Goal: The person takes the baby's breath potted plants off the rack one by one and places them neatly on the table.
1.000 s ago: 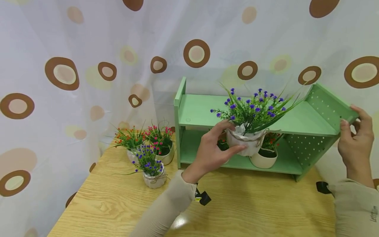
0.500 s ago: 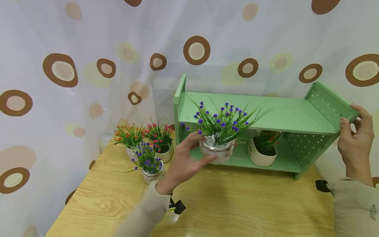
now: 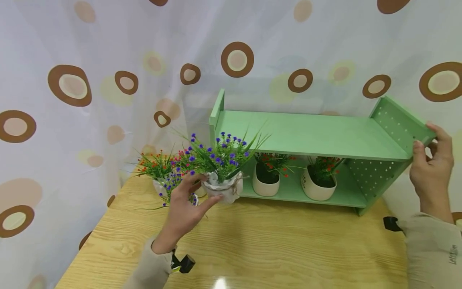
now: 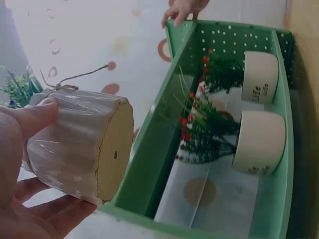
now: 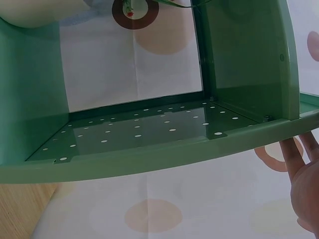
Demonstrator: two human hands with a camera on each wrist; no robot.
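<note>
Purple-flowered plant, upright in my left hand
Its white, twine-tied pot hovers front-left of the green shelf.

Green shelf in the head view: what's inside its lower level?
Two cream pots with red-flowered plants stand there. The upper board hides the plants' tops; the purple-flowered plant in the left hand covers much of the left end.
</note>
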